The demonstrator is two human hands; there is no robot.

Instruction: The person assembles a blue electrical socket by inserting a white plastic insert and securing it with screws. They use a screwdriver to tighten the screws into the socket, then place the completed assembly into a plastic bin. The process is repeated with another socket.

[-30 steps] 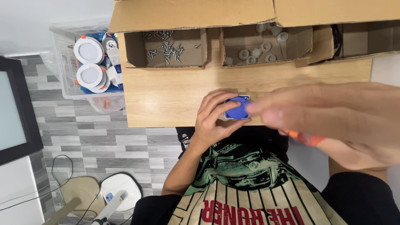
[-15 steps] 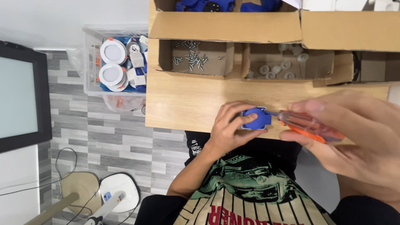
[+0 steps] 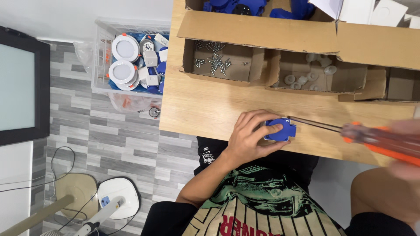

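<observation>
Along the top of the frame sit open cardboard boxes: one [image 3: 223,65] holds loose screws [image 3: 214,61], its neighbour [image 3: 315,74] pale round parts. At upper left, a clear plastic bin [image 3: 101,57] on the grey plank floor [image 3: 87,131] holds white round lamps [image 3: 125,48]. A dark screen [image 3: 22,87] fills the left edge.

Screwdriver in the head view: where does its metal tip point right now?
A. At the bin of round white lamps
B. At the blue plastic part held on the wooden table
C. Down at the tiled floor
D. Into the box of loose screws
B: the screwdriver, gripped by the blurred right hand, has its shaft running left to meet the top edge of the blue plastic part, which the left hand holds on the wooden table.
</observation>
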